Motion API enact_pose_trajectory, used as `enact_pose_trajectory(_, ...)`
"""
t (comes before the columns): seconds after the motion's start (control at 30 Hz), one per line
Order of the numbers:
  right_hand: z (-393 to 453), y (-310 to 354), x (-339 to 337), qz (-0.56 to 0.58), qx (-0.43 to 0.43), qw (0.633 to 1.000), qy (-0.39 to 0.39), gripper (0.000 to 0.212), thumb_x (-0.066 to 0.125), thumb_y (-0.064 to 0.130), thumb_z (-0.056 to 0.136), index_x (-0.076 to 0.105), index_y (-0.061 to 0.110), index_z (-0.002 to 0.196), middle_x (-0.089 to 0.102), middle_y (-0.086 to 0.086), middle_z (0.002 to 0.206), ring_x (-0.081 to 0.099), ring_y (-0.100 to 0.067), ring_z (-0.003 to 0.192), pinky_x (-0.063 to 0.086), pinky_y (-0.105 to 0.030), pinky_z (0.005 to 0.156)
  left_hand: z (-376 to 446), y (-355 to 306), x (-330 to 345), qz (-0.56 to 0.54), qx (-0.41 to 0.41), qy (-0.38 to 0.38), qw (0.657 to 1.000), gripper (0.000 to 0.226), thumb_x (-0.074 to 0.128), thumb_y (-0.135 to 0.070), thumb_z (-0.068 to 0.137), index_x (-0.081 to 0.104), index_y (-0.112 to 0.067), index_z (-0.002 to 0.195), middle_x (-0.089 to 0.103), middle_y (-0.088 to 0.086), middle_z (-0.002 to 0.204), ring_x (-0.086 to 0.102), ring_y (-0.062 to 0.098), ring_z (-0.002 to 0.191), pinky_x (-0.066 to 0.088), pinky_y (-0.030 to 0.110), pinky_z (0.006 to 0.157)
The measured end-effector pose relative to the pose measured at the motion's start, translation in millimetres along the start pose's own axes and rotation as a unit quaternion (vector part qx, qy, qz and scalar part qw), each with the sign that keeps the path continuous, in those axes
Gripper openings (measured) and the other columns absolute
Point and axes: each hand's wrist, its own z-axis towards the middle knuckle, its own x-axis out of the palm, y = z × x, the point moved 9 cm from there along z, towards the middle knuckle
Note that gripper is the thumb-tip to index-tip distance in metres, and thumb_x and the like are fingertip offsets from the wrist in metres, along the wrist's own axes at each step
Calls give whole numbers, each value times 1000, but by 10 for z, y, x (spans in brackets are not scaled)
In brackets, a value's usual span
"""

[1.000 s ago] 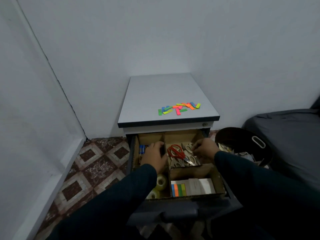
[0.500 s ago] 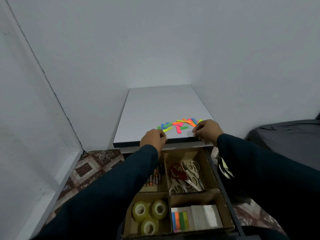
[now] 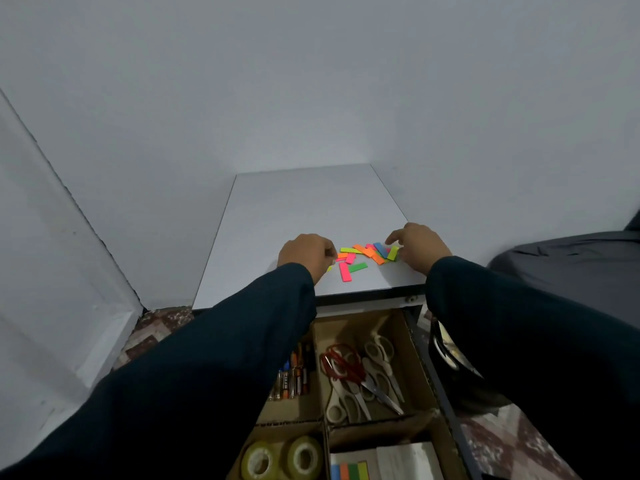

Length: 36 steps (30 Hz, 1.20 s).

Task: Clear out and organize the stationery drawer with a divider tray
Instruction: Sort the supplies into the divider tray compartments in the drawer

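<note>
Both of our hands have risen out of the drawer tray [image 3: 398, 327] to the desk [image 3: 304, 209]. Our left hand [image 3: 306, 252] curls at the left end of the sticky flags [image 3: 367, 253]; whether it pinches one, we cannot tell. Our right hand [image 3: 417, 247] brackets the right end, fingers loosely bent, holding nothing. We judge gathering comes next.

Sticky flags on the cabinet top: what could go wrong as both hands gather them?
The sticky flags lie loose and overlapping near the front edge of the cabinet top; sweeping them together could push some over it, into the open drawer or onto the floor. The left hand covers the leftmost flags, so some may be missed. The right hand could crease the thin strips.
</note>
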Motion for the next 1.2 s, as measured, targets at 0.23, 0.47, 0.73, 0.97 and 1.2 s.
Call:
enact_pose_trajectory(0.23, 30, 14, -28, -4, -33, 999, 10, 23, 52, 7, 91, 63, 10, 111, 52, -12, 121, 52, -26, 111, 40, -25, 86, 342, -412, 226, 91, 94, 27, 991, 35, 42, -15, 99, 54, -25, 130, 54, 3, 132, 48, 24, 120, 37, 34, 97)
enact_pose_trajectory(0.47, 29, -39, -58, 87, -20, 996, 1, 17, 53, 3, 89, 66, 4, 101, 65, -11, 110, 57, -24, 104, 40, -22, 80, 489, -539, 421, 136, 113, 56, 983, 29, 48, -14, 97, 54, -20, 125, 55, 7, 127, 49, 25, 116, 40, 34, 96)
enact_pose_trajectory(0.73, 29, -192, -71, 211, 37, 976, -23, 13, 62, 3, 86, 68, -1, 98, 67, -13, 104, 56, -20, 90, 43, -25, 79, 585, -479, 405, 92, 93, 83, 988, 19, 59, -15, 90, 59, -13, 110, 61, 6, 115, 55, 23, 106, 41, 30, 84)
enact_pose_trajectory(0.97, -46, -360, 13, 348, 122, 930, 3, 23, 67, 3, 85, 56, 12, 66, 54, 1, 65, 46, -9, 58, 42, -19, 53, 608, -599, 223, 36, 133, 94, 986, 14, 64, -4, 83, 68, -9, 95, 69, 5, 99, 56, 15, 85, 42, 25, 75)
enact_pose_trajectory(1.2, -87, -382, 111, 391, 154, 907, 12, 25, 71, 3, 80, 56, 14, 64, 55, -1, 68, 48, -12, 61, 43, -21, 55, 558, -783, 421, 89, 186, 185, 961, 31, 69, -9, 83, 68, -17, 113, 68, 6, 105, 57, 16, 89, 44, 28, 85)
